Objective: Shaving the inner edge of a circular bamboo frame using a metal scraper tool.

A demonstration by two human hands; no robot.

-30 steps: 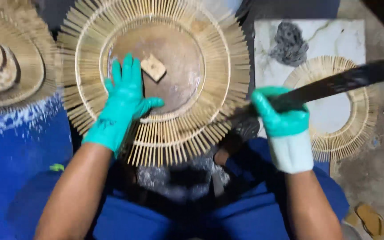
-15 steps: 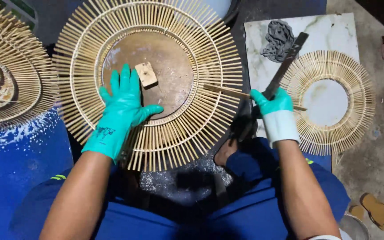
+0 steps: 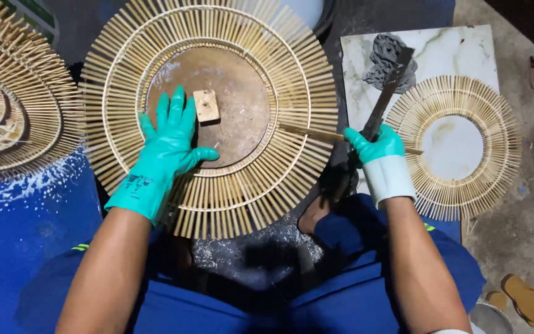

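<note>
Bamboo slats fan out in rings on the large sunburst frame [image 3: 211, 117], its brown round centre carrying a small wooden block [image 3: 206, 105]. The left hand [image 3: 168, 145], in a teal rubber glove, lies flat and spread on the frame at seven o'clock. The right hand [image 3: 375, 147] is closed around a dark blade [image 3: 387, 93] and a thin bamboo stick [image 3: 316, 133] at three o'clock. A smaller sunburst frame [image 3: 458, 145] lies on a marble slab [image 3: 465, 49] beyond.
</note>
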